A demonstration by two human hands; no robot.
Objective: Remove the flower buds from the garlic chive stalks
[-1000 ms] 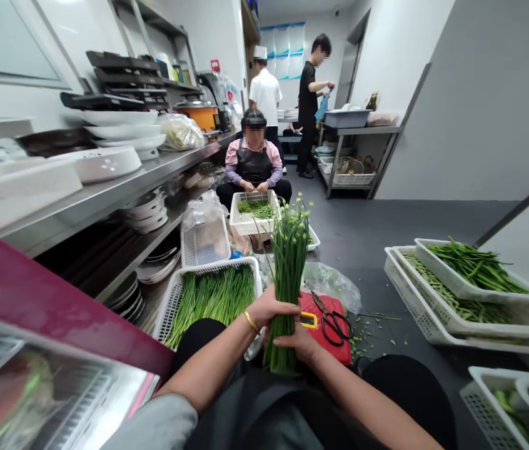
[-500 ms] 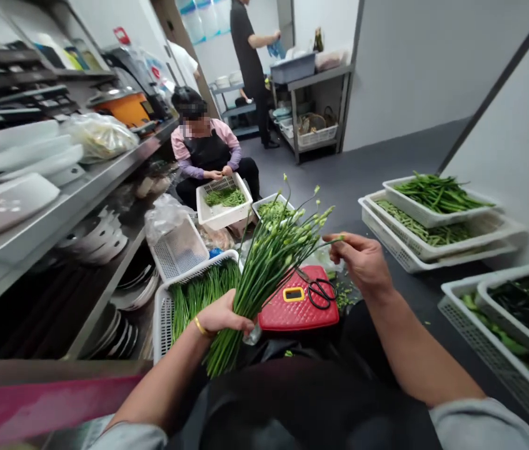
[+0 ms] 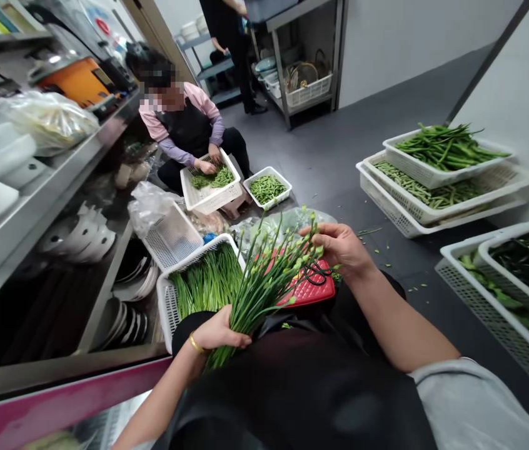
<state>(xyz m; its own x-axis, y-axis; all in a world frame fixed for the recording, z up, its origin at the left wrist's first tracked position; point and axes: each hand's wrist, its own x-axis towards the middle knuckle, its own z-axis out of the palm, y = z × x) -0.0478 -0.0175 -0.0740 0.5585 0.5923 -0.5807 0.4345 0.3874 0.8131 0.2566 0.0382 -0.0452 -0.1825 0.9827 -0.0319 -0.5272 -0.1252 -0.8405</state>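
Observation:
My left hand (image 3: 221,330) is closed around the lower stalks of a bunch of flowering chives (image 3: 262,281), whose budded tips fan out up and to the right. At those tips, my right hand (image 3: 339,249) has thumb and fingers pinched on a chive bud. Behind the bunch lies a red quilted box (image 3: 314,291), partly covered by the stems. Black-handled scissors (image 3: 319,269) rest on it. Left of the bunch, a white basket (image 3: 166,306) holds more green chive stems (image 3: 208,281) laid side by side.
A co-worker (image 3: 184,125) sits ahead, both hands in a white basket of greens (image 3: 215,201). A small basket of cut beans (image 3: 269,203) stands beside it. Stacked vegetable baskets (image 3: 414,219) are on the right. A metal shelf (image 3: 72,172) with dishes runs along the left.
The view has tilted down and to the right. My right hand has moved in against the bunch's tips from a stem drawn out sideways. The co-worker's hands have gone down into the basket.

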